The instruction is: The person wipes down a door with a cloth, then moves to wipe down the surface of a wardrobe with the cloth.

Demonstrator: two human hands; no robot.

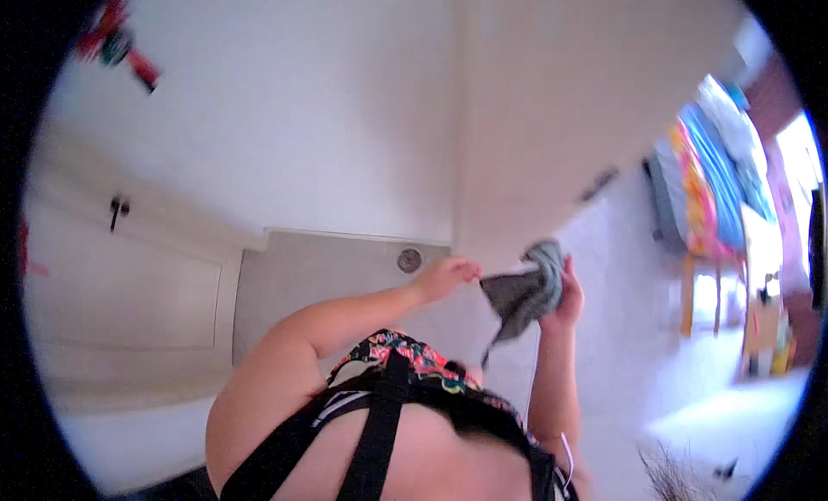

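Grey cloth right of the floor drain, the right hand's grip clamped on it! Left hand, nearer the drain, by the cloth's corner: pinching, can't tell.

Wall ahead, space beside right hand.

no legible text, labels, numbers or signs.

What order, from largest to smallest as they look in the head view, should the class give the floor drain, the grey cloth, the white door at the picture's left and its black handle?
1. White door
2. Grey cloth
3. Floor drain and black handle: too alike to rank.
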